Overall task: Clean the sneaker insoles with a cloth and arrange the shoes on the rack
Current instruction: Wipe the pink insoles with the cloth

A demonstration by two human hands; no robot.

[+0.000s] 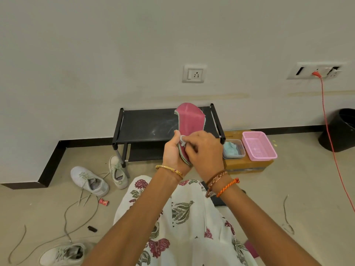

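Note:
A pink insole [190,118] with a pale green edge stands upright in front of the black shoe rack [146,123]. My left hand [172,152] grips its lower end. My right hand [203,148] pinches a small pale cloth [183,140] against the insole's lower part. Two white sneakers [89,180] [117,172] lie on the floor left of the rack, and a third sneaker [63,254] sits at the bottom left. The rack's top shelf holds no shoes.
A pink basket [258,145] and a clear box with blue cloth [233,150] sit on a cardboard box right of the rack. A black bin [340,129] and an orange cable [326,120] stand far right. Loose laces [80,214] trail on the floor.

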